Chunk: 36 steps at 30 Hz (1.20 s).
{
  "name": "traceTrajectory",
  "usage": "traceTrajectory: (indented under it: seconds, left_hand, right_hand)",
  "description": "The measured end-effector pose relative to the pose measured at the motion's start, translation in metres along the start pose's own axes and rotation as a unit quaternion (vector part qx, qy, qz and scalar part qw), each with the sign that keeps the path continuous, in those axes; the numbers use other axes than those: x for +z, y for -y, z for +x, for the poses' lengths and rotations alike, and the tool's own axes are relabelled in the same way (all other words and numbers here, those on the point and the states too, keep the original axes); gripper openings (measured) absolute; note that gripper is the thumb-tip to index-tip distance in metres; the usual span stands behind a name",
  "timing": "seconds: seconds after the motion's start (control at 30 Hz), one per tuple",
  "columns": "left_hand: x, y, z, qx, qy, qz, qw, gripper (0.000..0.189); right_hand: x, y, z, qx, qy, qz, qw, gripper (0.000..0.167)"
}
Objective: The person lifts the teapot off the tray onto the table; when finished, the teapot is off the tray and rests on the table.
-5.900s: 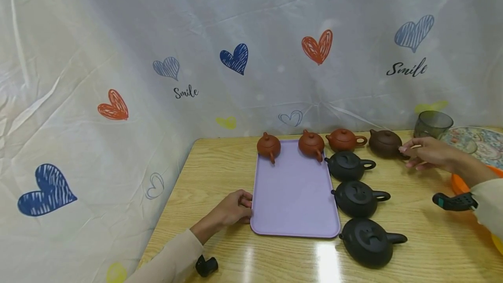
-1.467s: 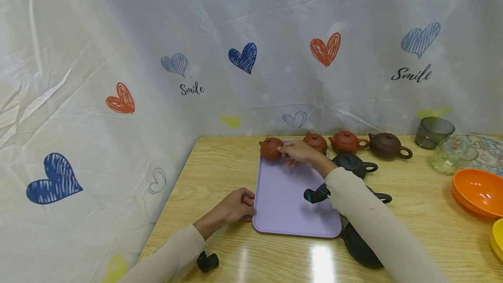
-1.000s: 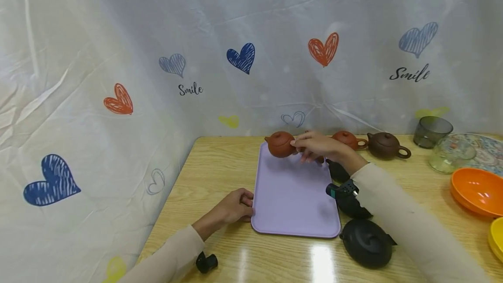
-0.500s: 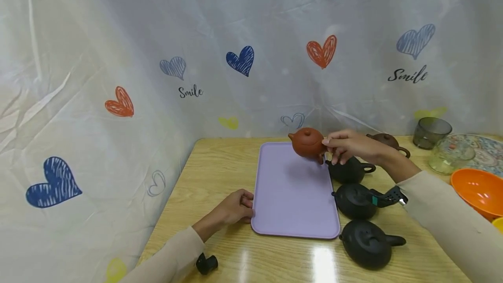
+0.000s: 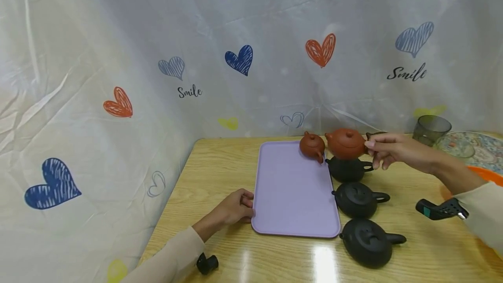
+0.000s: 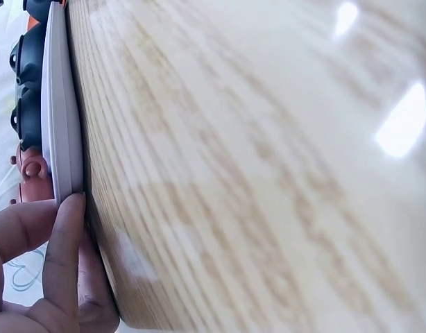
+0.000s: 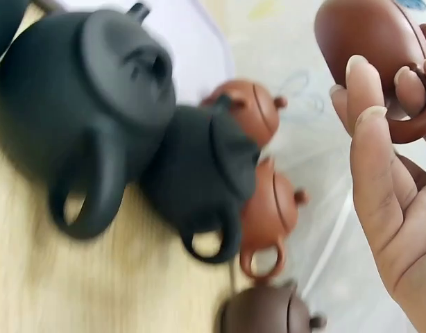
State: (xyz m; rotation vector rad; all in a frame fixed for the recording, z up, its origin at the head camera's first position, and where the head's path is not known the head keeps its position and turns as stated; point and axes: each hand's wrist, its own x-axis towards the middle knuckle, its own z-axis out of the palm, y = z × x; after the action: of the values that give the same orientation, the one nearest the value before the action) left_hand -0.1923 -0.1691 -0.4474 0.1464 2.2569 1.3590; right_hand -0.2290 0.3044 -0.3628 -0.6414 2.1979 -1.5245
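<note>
My right hand (image 5: 404, 152) pinches the handle of a reddish-brown teapot (image 5: 346, 143); in the right wrist view this teapot (image 7: 372, 41) is lifted, above the others. My left hand (image 5: 234, 206) pinches the near left edge of the lilac tray (image 5: 294, 195), thumb and finger on its rim (image 6: 62, 125) in the left wrist view. One red teapot (image 5: 312, 145) stands at the tray's back right corner. Another red teapot (image 7: 272, 208) is hidden behind the held one in the head view. Black teapots (image 5: 347, 169), (image 5: 356, 200), (image 5: 367, 241) line the tray's right side, spouts toward it.
A dark brown teapot (image 7: 268, 309) stands beyond the red ones, mostly covered by my right hand in the head view. At the back right are a grey glass (image 5: 431, 129), a clear glass, a patterned plate (image 5: 487, 152) and an orange bowl (image 5: 485, 174). A heart-printed cloth hangs behind.
My right hand has gripped the red teapot from the tray's back left corner, lifted it and carried it right, past the tray's edge. My left hand has stayed at the tray's edge.
</note>
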Motion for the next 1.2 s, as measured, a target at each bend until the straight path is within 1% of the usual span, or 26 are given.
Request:
traceTrajectory:
  seconds: [0.13,0.2,0.23,0.33,0.47,0.63,0.73,0.83,0.93,1.2]
  left_hand:
    - [-0.001,0.0,-0.001,0.003,0.002,0.0,1.0,0.046]
    - [-0.001,0.0,-0.001,0.006,0.004,0.001,1.0,0.046]
    - [-0.001,0.0,-0.001,0.006,0.004,0.001,1.0,0.046]
    - [-0.001,0.0,0.0,0.003,0.001,0.002,1.0,0.046]
    - [-0.001,0.001,0.001,0.003,-0.001,0.0,1.0,0.047]
    - [0.0,0.001,0.001,0.004,0.0,-0.006,1.0,0.046]
    - [0.001,0.001,0.001,0.003,0.001,-0.005,1.0,0.046]
    - [0.001,0.001,0.001,0.003,0.001,-0.003,1.0,0.046]
    - [0.0,0.001,0.001,0.003,0.001,-0.002,1.0,0.046]
    - [0.001,0.001,0.001,0.002,0.002,-0.002,1.0,0.047]
  right_hand:
    - [-0.012,-0.015,-0.02,-0.013,0.009,0.011,0.9998,0.029]
    - [-0.018,-0.022,-0.03,0.001,0.008,0.01,0.9999,0.03]
    - [-0.021,-0.025,-0.034,0.012,0.005,0.006,0.9999,0.03]
    - [-0.026,-0.034,-0.045,0.065,-0.021,-0.018,0.9975,0.031]
    - [-0.031,-0.043,-0.057,0.134,-0.057,-0.051,0.988,0.032]
    - [-0.035,-0.054,-0.071,0.17,-0.061,-0.062,0.9816,0.037]
    - [-0.036,-0.06,-0.075,0.191,-0.066,-0.069,0.9769,0.039]
    - [-0.035,-0.065,-0.076,0.224,-0.079,-0.071,0.9689,0.042]
    - [-0.034,-0.069,-0.076,0.244,-0.084,-0.067,0.9639,0.043]
    - [-0.031,-0.07,-0.077,0.239,-0.099,-0.089,0.9618,0.044]
